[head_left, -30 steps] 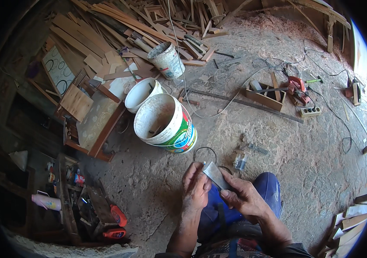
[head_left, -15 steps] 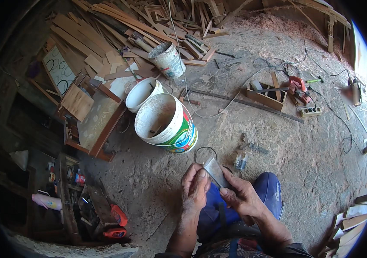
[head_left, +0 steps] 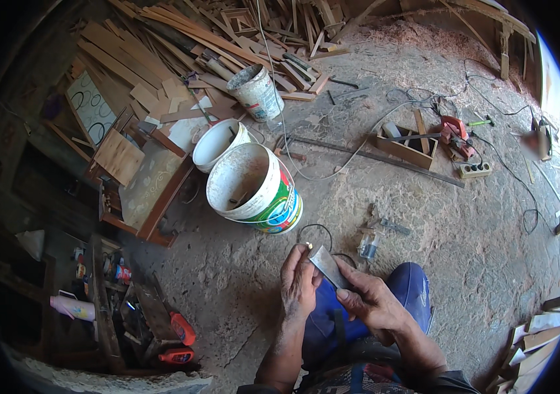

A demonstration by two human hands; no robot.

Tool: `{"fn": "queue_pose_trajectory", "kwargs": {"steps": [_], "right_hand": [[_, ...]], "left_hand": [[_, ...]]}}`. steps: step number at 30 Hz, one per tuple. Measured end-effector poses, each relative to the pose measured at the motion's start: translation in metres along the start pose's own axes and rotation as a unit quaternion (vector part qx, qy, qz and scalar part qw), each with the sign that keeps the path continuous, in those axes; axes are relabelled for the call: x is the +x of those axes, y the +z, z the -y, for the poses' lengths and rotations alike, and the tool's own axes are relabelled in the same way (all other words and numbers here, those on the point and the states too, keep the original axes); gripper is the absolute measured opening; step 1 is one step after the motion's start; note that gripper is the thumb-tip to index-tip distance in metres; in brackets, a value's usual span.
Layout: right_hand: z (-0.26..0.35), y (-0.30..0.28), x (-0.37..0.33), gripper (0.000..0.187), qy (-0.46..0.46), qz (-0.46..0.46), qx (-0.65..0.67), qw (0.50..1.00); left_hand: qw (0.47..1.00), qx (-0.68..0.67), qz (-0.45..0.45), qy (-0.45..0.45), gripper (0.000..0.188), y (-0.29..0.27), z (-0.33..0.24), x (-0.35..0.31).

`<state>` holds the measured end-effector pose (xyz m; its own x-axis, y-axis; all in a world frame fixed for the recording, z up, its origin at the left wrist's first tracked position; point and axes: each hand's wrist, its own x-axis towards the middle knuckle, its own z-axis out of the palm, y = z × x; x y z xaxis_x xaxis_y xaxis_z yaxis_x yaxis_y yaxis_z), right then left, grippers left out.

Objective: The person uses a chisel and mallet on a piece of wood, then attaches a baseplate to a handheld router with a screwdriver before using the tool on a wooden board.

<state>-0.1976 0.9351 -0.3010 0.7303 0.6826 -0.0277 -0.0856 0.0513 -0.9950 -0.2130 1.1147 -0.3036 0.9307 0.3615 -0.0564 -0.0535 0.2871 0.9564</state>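
My right hand grips a flat grey metal blade, shaped like a hand plane's iron, its broad end tilted up to the left. Close by its left edge, my left hand is closed, fingertips pinched together. A small pale thing shows at those fingertips; its kind is too small to make out. Both hands are over my lap, above blue trousers. Beyond them on the floor lie a small clear container with something dark inside and a dark metal tool of unclear kind.
White buckets stand ahead to the left, beside a tilted wooden frame. Stacked boards fill the far left. A wooden tray, a red power tool, a socket strip and loose cords lie far right. Red bottles are near left.
My left fingers have come away from the blade's edge, and the pale thing at their tips shows more plainly. The blade has turned slightly in my right hand.
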Motion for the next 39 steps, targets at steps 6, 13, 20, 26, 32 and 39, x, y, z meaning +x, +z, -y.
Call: {"fn": "queue_pose_trajectory", "kwargs": {"steps": [6,13,20,26,32,39], "right_hand": [[0.003,-0.001,0.0,0.066,0.008,0.012,0.005,1.0],[-0.006,0.0,0.007,0.065,-0.011,-0.063,0.064,0.996],[-0.003,0.004,0.022,0.05,-0.098,-0.157,0.223,0.957],[0.001,-0.004,0.032,0.052,-0.081,-0.162,0.225,0.958],[-0.008,-0.007,0.041,0.056,-0.074,-0.161,0.251,0.952],[-0.008,-0.008,0.052,0.053,-0.057,-0.175,0.274,0.944]], "left_hand": [[0.992,0.109,-0.001,0.064,0.017,-0.006,0.013,-0.002],[0.98,0.086,0.151,0.101,0.022,-0.003,0.004,-0.006],[0.932,0.28,0.13,0.19,0.02,0.001,0.006,-0.006],[0.895,0.343,0.184,0.215,0.018,0.003,-0.006,-0.008],[0.96,0.184,0.202,0.062,0.019,-0.002,0.008,-0.009],[0.973,0.111,0.204,-0.003,0.022,-0.008,0.014,-0.006]]}}
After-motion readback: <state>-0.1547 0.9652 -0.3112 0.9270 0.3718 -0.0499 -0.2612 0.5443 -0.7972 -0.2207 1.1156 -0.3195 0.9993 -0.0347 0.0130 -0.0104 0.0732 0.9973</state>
